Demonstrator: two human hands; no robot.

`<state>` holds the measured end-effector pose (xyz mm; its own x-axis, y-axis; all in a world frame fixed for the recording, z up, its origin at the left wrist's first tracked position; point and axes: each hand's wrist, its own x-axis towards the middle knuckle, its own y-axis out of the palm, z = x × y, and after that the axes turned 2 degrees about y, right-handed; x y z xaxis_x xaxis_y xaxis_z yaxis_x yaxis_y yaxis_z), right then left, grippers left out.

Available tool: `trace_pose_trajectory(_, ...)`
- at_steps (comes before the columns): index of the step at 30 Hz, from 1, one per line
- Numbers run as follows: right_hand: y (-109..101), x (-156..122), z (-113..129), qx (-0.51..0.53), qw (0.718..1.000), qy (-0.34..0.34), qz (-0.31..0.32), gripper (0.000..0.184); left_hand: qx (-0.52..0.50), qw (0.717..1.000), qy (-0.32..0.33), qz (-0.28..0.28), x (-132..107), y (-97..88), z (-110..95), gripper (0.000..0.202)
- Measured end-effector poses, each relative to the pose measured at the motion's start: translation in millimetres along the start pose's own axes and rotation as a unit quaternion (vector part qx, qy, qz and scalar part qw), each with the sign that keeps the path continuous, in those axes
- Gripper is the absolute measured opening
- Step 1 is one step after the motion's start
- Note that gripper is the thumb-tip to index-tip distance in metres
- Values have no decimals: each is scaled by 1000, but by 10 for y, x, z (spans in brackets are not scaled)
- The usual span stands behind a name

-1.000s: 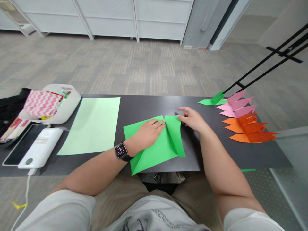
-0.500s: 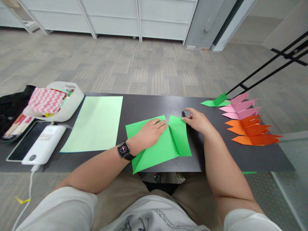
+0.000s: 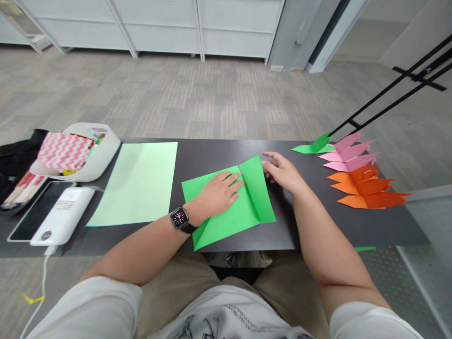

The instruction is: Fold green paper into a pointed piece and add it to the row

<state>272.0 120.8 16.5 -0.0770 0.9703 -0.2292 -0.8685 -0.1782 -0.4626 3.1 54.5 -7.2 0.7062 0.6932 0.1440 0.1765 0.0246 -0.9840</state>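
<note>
A bright green paper sheet [image 3: 233,216] lies partly folded on the dark table [image 3: 212,155] in front of me. My left hand [image 3: 215,193], with a watch on its wrist, rests flat on the sheet, fingers stretched out along the crease. The right flap [image 3: 256,186] of the sheet stands up a little. My right hand [image 3: 282,172] is at the flap's top right corner with its fingers curled against the paper's edge.
A pale green sheet [image 3: 137,183] lies to the left. Further left are a white basket [image 3: 83,155] with patterned paper, a white power bank [image 3: 61,215] and a phone [image 3: 30,219]. Folded pink [image 3: 348,155], orange [image 3: 365,188] and green [image 3: 314,147] paper pieces lie at the right.
The right flap of the green sheet has been pushed further over and now stands more upright; my right hand has shifted slightly with its corner. My left hand stays flat on the sheet.
</note>
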Motion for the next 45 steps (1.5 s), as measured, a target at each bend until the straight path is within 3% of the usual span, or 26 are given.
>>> trace_pose_trajectory(10,-51,-12,-48,-33,997,-56,30,73,-15,1000,-9,8,3,-12,-2,49)
trace_pose_trajectory(21,-185,-63,-75,-202,976,-36,65,72,-4,1000,-15,23,5,3,-19,52)
trace_pose_trajectory(30,-260,-75,-96,-272,959,-38,63,71,-5,999,-14,29,13,-17,-27,52)
trace_pose_trajectory(35,-323,-99,-104,-268,958,-8,99,75,-7,999,-17,31,16,-7,-16,52)
trace_pose_trajectory(45,-133,32,-113,-237,970,-33,-40,66,-3,998,-52,31,31,-84,-27,48)
